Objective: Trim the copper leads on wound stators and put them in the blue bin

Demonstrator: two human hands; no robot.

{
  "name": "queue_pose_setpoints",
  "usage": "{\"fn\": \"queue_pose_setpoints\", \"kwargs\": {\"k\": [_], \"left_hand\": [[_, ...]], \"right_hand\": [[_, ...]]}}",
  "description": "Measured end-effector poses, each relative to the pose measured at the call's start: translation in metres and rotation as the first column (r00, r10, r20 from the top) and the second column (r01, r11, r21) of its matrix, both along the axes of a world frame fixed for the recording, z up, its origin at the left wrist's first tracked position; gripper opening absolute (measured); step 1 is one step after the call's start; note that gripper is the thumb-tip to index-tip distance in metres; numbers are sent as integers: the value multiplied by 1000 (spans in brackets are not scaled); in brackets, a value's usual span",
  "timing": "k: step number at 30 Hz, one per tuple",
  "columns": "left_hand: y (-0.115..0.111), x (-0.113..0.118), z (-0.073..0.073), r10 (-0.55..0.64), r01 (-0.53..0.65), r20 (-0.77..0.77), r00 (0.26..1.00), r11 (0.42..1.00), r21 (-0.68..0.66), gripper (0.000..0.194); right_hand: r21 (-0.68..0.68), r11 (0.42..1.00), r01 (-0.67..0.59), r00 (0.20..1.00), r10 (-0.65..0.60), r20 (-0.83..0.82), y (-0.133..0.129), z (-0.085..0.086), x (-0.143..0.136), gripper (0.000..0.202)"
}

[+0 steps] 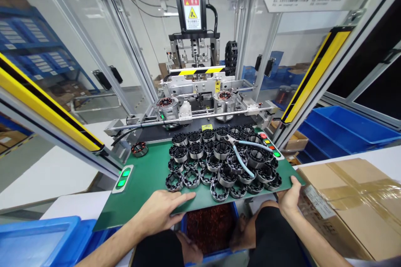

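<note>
My left hand (166, 208) rests at the front edge of the green tabletop (150, 179), its index finger stretched along the edge and nothing in its grasp. At the right corner, my right hand (290, 196) grips the tabletop's edge, thumb on top and the other fingers hidden beneath. Between the hands lie many stator cores (196, 150) with black insulation, stacked in rows. A pair of cutting pliers (239, 156) with light blue handles lies open on top of them. One stator wound with copper (139, 149) sits apart at the left.
Behind the stators stands a winding machine (196, 77) with two metal fixtures holding copper-wound stators. Green-lit buttons (123, 178) are at the left, more buttons (272, 146) at the right. A cardboard box (354, 204) is right; a blue bin (209, 229) with reddish-brown contents sits below.
</note>
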State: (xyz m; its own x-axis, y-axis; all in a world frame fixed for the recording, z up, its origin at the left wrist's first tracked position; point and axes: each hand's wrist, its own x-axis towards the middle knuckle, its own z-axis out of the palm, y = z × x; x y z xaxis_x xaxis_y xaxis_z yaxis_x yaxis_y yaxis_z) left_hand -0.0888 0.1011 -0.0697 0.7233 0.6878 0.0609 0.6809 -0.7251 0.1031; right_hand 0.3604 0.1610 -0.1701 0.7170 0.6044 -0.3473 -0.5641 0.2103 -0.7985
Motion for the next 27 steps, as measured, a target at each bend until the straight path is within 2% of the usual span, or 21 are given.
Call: {"fn": "queue_pose_setpoints", "kwargs": {"k": [13, 21, 27], "left_hand": [[0, -1, -1, -1, 1, 0, 1000, 1000, 13, 59], [0, -1, -2, 1, -1, 25, 1000, 1000, -3, 59], [0, 0, 0, 12, -11, 55, 998, 1000, -17, 58]], "right_hand": [[30, 999, -33, 998, 31, 62, 1, -7, 5, 45], [13, 1000, -6, 1000, 6, 17, 0, 2, 0, 46], [40, 999, 15, 996, -18, 86, 1, 3, -3, 43]]}}
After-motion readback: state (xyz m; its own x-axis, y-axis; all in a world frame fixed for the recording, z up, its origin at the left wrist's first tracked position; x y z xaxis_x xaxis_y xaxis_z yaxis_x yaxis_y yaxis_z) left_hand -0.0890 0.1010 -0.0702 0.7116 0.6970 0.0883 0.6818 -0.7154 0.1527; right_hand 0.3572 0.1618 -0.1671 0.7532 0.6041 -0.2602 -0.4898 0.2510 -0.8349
